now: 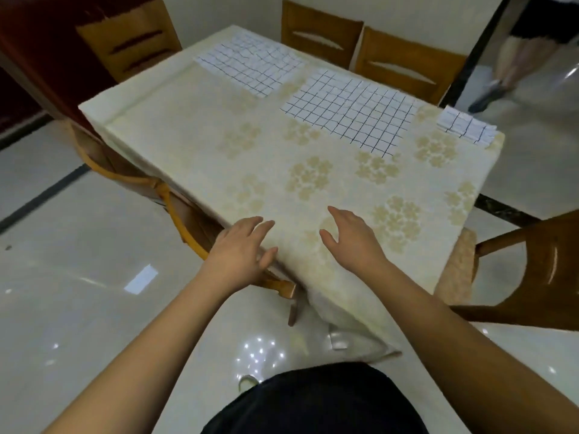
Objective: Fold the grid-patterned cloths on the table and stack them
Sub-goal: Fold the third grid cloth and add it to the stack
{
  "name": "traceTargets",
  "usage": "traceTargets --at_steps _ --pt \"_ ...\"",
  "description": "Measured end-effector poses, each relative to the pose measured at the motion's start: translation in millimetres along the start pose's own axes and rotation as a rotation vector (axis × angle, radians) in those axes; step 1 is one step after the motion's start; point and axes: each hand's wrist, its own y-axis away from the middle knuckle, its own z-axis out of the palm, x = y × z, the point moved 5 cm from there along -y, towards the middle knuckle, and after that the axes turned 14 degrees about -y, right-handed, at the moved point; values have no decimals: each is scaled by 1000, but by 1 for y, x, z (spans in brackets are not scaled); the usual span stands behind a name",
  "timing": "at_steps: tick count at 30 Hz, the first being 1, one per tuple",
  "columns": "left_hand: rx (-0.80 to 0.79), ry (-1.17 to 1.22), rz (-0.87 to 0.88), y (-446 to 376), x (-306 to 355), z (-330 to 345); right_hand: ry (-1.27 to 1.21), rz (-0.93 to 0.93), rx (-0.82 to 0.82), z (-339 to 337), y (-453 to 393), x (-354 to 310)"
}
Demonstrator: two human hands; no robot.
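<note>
At far left, a wooden chair [131, 42] against the table's [188, 145] left side, a second chair frame [175, 208] tucked beneath the near-left edge. Left hand [241, 249] at the near corner of the table, palm down, fingers spread and loose, fingertips resting on the cream floral tablecloth [313, 189], thumb at the edge; pinching nothing. Further back and left of centre, 1 grid-patterned cloth [250, 64] laid flat and open near the far edge. Right hand [351, 236] just beside the left, apart from it, also palm down with fingers spread, on or just over the tablecloth, cannot tell which; empty. Beyond it, right of centre, a 2nd grid cloth [347, 111] spread flat, well apart from both hands. At the far-right corner, a small folded grid cloth [466, 126] lying at the table's edge. Behind the table, 2 chair backs [369, 42]; at right, another chair [532, 270] with a woven seat pad [457, 270]. In the top-right, a blurred person's legs [513, 57] on the glossy floor.
</note>
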Motion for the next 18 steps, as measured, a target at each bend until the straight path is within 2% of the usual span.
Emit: traceTargets --at_steps 6,18 --pt "16 -32 168 -50 -36 -20 16 100 80 0 -10 -19" --pt "37 -81 434 -179 -25 -40 -49 248 272 -42 -78 -1"
